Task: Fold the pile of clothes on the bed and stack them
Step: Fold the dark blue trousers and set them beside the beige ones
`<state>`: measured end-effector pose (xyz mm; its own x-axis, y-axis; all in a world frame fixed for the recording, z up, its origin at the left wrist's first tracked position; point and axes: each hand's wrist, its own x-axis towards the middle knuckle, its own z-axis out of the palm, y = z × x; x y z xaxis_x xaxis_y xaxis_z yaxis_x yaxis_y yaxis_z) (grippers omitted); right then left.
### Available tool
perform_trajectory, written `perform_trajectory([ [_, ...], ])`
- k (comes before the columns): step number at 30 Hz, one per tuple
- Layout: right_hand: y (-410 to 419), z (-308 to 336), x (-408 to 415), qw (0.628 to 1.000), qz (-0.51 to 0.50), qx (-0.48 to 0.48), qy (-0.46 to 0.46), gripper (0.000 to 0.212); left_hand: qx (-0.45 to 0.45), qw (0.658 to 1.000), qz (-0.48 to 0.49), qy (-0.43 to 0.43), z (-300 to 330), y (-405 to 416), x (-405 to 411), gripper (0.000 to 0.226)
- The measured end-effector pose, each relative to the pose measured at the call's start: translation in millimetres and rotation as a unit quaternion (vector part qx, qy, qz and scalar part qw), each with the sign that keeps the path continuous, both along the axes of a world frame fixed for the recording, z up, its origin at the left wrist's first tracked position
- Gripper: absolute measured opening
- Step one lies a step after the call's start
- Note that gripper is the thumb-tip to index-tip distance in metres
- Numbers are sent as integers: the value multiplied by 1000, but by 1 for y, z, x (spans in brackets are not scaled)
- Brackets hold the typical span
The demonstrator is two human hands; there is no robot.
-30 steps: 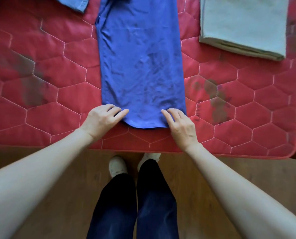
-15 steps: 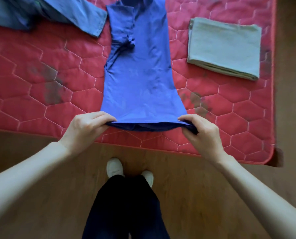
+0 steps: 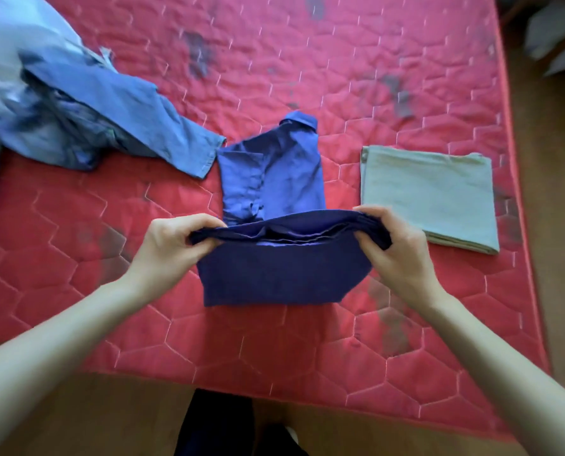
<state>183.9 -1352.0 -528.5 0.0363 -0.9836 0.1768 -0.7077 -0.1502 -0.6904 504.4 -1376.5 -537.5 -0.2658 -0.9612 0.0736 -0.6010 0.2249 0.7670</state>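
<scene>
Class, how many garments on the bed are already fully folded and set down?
1: the grey-green folded cloth, right of the blue shirt being folded. The heap of blue clothes at left is unfolded and may hide others.

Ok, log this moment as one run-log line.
step: folding blue shirt | left hand: pinches hem | right hand: pinches hem | folded grey cloth: beside | unfolded pile: waiting

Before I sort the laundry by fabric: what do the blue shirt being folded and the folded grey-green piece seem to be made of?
Blue shirt: thin matte woven cloth, perhaps cotton; it creases finely and drapes limply. Grey-green folded cloth: matte, smooth, lies flat with crisp edges; fibre unclear.
</scene>
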Motion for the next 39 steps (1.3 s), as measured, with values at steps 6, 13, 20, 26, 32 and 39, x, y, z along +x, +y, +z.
perform_trajectory([
  [6,-180,-39,6,999,-5,44,15,46,73,997,18,15,-47,-168,5,20],
  [13,-359,-117,14,974,-99,205,14,69,110,986,72,-103,-129,-333,-18,32],
  [20,-327,-160,62,977,-144,94,126,57,-24,971,25,-238,-169,-283,-57,49],
  [26,-168,-209,128,970,-13,61,234,49,-47,951,-67,-297,-203,-126,-76,54],
  [32,-88,-245,77,936,-10,136,325,51,36,935,-57,-347,-238,-56,-31,56],
  [39,-78,-223,35,931,-70,156,323,50,6,937,-36,-349,-216,-65,-23,54],
])
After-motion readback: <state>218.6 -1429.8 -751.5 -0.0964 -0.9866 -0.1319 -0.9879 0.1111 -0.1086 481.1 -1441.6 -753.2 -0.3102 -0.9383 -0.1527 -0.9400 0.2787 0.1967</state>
